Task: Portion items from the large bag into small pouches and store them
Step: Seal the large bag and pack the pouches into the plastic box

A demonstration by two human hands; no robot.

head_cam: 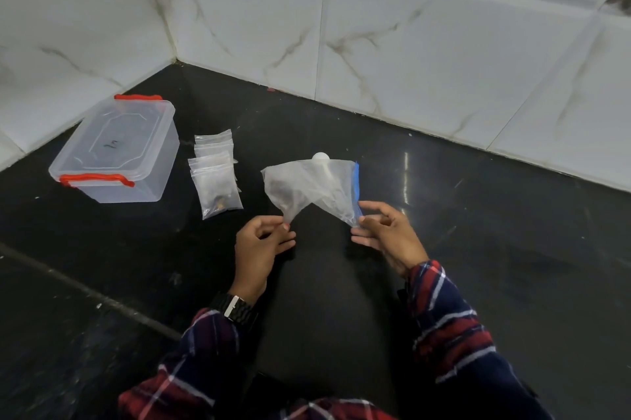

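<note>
Pinching the big bag [309,185] by its two near corners, our left hand [261,242] grips the plain corner and our right hand [384,231] the blue-zip one, holding it above the black counter [478,249]. Left of it lie stacked pouches [215,173], and farther left sits a lidded box [116,150].
</note>
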